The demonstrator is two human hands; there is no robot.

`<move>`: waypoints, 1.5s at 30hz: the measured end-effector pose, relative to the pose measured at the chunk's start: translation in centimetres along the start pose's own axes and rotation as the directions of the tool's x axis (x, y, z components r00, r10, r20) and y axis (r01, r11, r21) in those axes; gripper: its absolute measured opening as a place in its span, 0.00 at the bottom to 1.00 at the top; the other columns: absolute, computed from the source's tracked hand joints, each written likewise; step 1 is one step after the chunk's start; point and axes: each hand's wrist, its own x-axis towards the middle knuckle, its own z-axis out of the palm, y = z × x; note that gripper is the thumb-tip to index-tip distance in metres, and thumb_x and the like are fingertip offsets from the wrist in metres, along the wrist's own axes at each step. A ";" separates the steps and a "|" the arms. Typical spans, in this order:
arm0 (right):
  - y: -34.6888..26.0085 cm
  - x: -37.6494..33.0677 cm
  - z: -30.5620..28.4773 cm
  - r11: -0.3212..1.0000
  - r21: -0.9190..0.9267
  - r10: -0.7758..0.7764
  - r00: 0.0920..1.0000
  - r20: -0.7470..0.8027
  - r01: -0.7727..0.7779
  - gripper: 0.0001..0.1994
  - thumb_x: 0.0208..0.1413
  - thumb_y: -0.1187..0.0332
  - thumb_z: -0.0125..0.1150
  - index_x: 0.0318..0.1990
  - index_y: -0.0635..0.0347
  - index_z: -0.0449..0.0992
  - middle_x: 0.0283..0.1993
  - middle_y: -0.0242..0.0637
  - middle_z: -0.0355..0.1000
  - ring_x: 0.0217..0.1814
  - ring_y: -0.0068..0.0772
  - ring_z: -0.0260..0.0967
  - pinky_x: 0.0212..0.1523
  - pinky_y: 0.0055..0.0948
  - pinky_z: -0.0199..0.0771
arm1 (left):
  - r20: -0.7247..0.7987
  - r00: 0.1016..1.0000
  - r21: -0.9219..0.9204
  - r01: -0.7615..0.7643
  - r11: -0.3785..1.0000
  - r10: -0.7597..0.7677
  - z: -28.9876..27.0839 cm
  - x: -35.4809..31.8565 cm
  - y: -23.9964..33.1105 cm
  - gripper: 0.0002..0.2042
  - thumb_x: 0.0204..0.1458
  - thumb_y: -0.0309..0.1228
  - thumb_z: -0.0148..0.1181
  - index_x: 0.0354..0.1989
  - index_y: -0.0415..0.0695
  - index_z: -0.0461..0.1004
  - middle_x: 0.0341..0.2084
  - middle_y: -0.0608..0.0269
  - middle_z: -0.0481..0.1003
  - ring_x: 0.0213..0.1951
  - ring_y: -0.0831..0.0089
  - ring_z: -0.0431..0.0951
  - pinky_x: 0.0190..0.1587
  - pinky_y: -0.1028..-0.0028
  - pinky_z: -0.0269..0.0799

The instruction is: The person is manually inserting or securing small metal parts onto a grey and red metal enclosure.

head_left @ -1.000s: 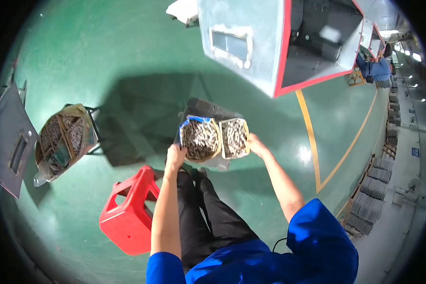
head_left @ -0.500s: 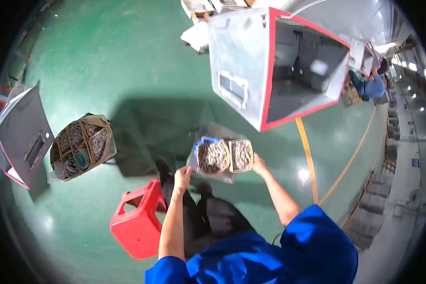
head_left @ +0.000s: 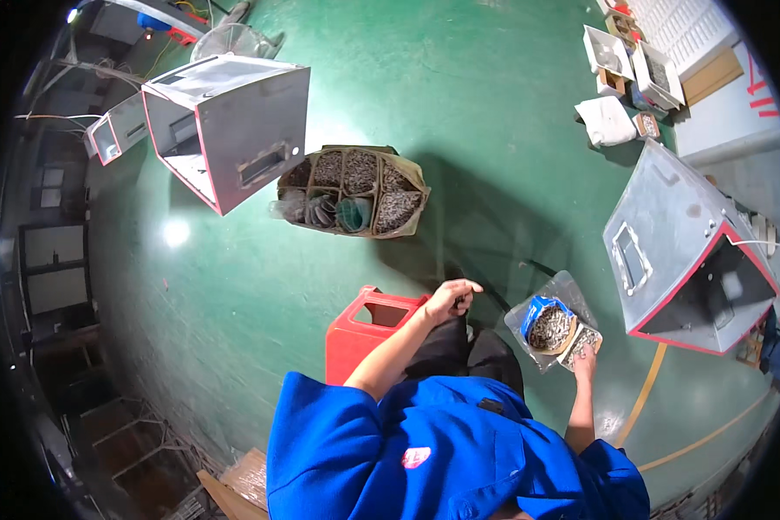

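My left hand hangs above my dark trousers, beside the red stool. Its fingers are curled with the index finger partly out; whatever may be inside is hidden. On the right, my right hand grips the near rim of a small open box, fingertips over its contents. Small pale metal pieces, like screws or pins, fill this box. Touching it is a larger open carton of similar pieces, with blue wrapping along its far left rim. Both rest on a clear plastic sheet on the floor.
A divided carton of small metal parts stands ahead on the green floor. Grey metal cabinets with red edges stand at left and right. White trays and a white bag lie far right.
The view has turned left, shifting the boxes rightward in the picture. My left hand has moved away from them, its fingers curled. My right hand stays at the small box.
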 end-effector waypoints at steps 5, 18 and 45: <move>7.4 2.5 1.4 0.993 0.086 0.098 0.977 -0.190 -0.083 0.14 0.47 0.72 0.54 0.44 0.58 0.74 0.35 0.41 0.74 0.32 0.38 0.73 0.31 0.38 0.76 | -0.043 0.997 0.064 -0.066 0.996 0.069 1.4 1.9 6.9 0.10 0.59 0.34 0.47 0.37 0.41 0.71 0.16 0.74 0.60 0.17 0.85 0.57 0.16 0.84 0.50; 12.6 -18.3 2.9 0.652 -0.118 0.758 0.650 0.059 -0.749 0.11 0.45 0.64 0.55 0.29 0.64 0.77 0.36 0.51 0.74 0.38 0.51 0.74 0.40 0.45 0.73 | -0.034 0.982 0.345 0.184 0.920 -0.184 10.2 10.3 11.3 0.18 0.60 0.40 0.47 0.21 0.42 0.69 0.10 0.67 0.64 0.11 0.81 0.61 0.13 0.81 0.51; 3.3 -7.7 -5.6 0.694 0.128 0.655 0.695 0.296 -0.708 0.14 0.43 0.60 0.58 0.34 0.62 0.74 0.34 0.49 0.73 0.41 0.53 0.72 0.42 0.46 0.71 | -0.256 0.960 0.421 0.218 0.881 -0.115 23.7 19.4 14.8 0.06 0.54 0.30 0.49 0.30 0.41 0.69 0.17 0.67 0.65 0.15 0.81 0.62 0.13 0.81 0.51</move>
